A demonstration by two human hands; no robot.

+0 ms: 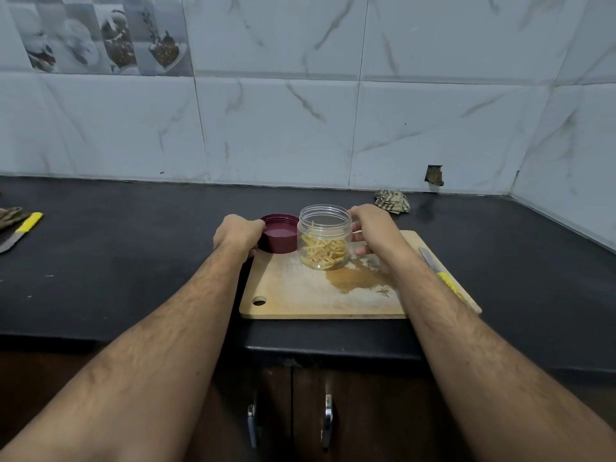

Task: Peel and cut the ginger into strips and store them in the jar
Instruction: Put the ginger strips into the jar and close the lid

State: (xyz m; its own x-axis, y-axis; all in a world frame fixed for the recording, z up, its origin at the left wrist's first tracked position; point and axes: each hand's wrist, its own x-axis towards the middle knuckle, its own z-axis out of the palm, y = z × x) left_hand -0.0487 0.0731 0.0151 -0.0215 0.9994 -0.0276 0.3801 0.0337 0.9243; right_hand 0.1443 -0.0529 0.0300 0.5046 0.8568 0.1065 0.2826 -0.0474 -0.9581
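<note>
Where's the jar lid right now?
The maroon lid lies upside down at the cutting board's far left corner, beside the jar, gripped by the left hand.

No text, label, brand, number or sign can be read anywhere — the clear jar (325,236) bears no label, and the lid (279,233) just beside it on its left is plain. The board (300,295) under the jar shows only a stain, and the picture tiles (100,35) on the wall far up and left of the jar carry images only — no lettering.
</note>
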